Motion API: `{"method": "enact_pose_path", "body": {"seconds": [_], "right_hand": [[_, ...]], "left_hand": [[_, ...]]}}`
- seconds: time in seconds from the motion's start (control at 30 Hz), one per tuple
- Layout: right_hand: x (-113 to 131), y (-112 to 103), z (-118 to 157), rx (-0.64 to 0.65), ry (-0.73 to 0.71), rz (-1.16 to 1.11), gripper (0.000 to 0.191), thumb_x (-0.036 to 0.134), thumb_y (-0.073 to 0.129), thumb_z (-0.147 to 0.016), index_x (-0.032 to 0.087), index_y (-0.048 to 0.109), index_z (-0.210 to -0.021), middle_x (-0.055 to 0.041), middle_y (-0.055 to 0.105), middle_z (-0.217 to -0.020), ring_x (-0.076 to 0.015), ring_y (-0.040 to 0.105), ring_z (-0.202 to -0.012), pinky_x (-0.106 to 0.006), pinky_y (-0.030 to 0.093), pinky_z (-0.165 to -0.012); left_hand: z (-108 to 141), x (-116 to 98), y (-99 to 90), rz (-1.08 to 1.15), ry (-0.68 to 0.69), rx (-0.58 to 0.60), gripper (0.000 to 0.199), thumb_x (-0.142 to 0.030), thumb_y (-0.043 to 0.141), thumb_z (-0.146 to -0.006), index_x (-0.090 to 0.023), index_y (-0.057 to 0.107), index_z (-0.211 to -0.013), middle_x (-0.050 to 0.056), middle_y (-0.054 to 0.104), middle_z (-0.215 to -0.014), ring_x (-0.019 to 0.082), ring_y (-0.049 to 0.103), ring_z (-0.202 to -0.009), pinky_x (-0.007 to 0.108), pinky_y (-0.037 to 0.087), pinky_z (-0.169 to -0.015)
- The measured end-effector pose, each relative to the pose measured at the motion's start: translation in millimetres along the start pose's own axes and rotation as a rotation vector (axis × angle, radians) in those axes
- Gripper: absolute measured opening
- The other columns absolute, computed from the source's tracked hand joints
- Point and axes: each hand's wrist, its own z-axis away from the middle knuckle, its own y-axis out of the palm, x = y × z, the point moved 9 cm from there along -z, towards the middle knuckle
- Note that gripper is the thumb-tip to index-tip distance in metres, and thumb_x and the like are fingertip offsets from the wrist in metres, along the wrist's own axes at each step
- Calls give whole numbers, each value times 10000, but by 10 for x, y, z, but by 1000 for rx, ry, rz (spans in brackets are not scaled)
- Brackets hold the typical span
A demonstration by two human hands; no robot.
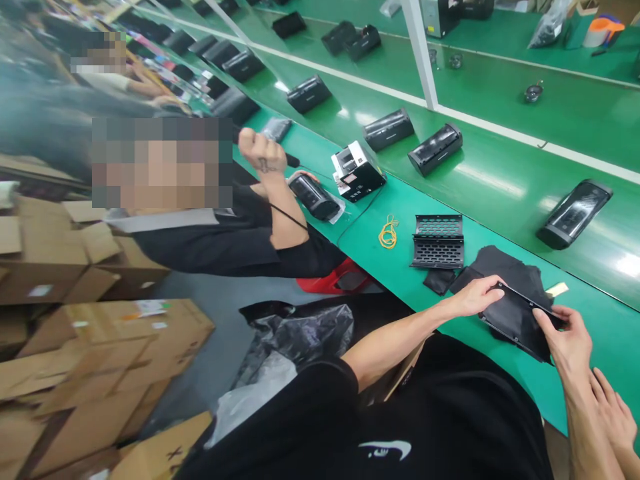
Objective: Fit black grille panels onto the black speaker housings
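Note:
A black panel [517, 327] with a raised rim and small screw holes is tilted over the green bench, black cloth lying across its inside. My left hand [479, 297] grips its left end, fingers and thumb at the upper edge. On the other end, my right hand [570, 333] is closed with the thumb pressing the upper rim; some of its fingers are hidden. A stack of black cloth pieces [510, 265] lies just beyond the panel. To its left are two perforated black grilles [438, 241], with a folded black cloth [440, 281] below them.
Yellow bands [387, 232] and a white-and-black box [357, 170] lie farther left. Black speakers [575, 213] stand on the green conveyor [493, 207]. A co-worker at left holds a tool [293, 161] over a speaker [315, 195]. Another person's hand [615, 410] is near my right wrist.

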Motion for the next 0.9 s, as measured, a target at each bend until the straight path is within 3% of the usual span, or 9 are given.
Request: {"method": "enact_pose_path", "body": {"seconds": [0.27, 0.43, 0.63, 0.77, 0.9], "right_hand": [[99, -94, 58, -13, -18, 57, 374, 646, 800, -683, 402, 799, -968, -116, 741, -950, -418, 681, -936, -576, 554, -798], [170, -130, 53, -45, 107, -46, 374, 614, 900, -614, 364, 777, -863, -106, 728, -903, -382, 673, -924, -511, 562, -777], [198, -144, 153, 34, 213, -254, 652, 673, 908, -601, 211, 774, -1041, -51, 718, -823, -250, 645, -763, -383, 531, -702], [160, -153, 277, 11, 252, -377, 651, 700, 882, -625, 205, 758, -1028, -39, 703, -823, -212, 619, -744, -353, 513, -704], [150, -182, 311, -17, 265, -453, 615, 621, 922, -626, 213, 770, -1060, -12, 659, -817, -189, 578, -762, -340, 497, -742]], "left_hand": [[49, 25, 49, 52, -55, 5, 338, -403, 530, -987, -156, 654, -1182, -70, 461, -697, 102, 417, -600, 235, 345, -609], [27, -19, 29, 18, -25, -11, 301, -361, 523, -993, -162, 666, -1167, -58, 477, -721, 116, 441, -655, 244, 363, -658], [-22, -17, -1, 2, -1, -9, 326, -368, 486, -1007, -173, 667, -1195, -14, 592, -858, 162, 545, -818, 281, 443, -817], [-34, -5, 11, -15, -6, 0, 348, -374, 462, -1019, -169, 669, -1209, 9, 643, -935, 183, 586, -900, 302, 471, -889], [-47, -30, 10, -40, -23, -10, 342, -352, 461, -1022, -166, 680, -1207, 18, 683, -980, 188, 610, -941, 302, 486, -912]]}}
